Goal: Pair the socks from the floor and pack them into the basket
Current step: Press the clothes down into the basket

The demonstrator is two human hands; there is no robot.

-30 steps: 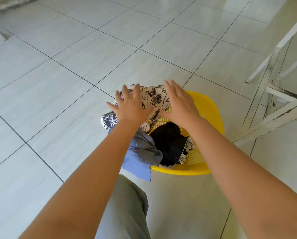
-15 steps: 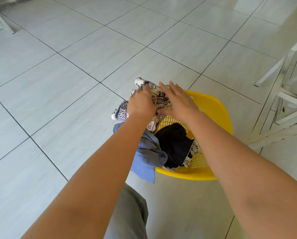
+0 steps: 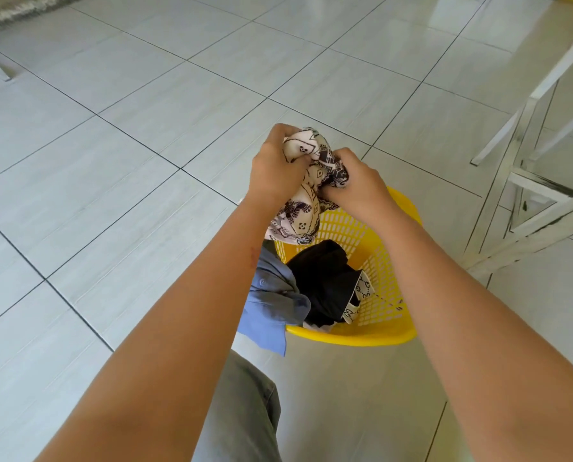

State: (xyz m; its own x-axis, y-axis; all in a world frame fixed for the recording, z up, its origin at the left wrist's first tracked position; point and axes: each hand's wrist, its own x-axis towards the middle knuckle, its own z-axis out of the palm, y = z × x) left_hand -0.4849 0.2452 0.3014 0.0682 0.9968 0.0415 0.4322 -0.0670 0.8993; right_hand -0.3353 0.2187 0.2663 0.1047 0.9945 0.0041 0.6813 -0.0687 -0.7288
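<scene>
Cream, black-patterned cloth point(image 3: 306, 191) is bunched tightly in left hand point(image 3: 275, 168) and right hand point(image 3: 358, 188); best press it low inside the yellow perforated plastic basket point(image 3: 371, 248).

Our left hand point(image 3: 273, 168) and right hand point(image 3: 355, 185), flat and spread on the patterned cloth point(image 3: 306, 191) a second ago, now clench it from both sides. The cloth, earlier draped over the basket point(image 3: 378, 338) rim, now hangs bunched above it.

Glossy yellow plastic basket point(image 3: 396, 336), perforated walls; soft printed cloth point(image 3: 306, 191); smooth glossy floor tiles point(image 3: 145, 155).
</scene>
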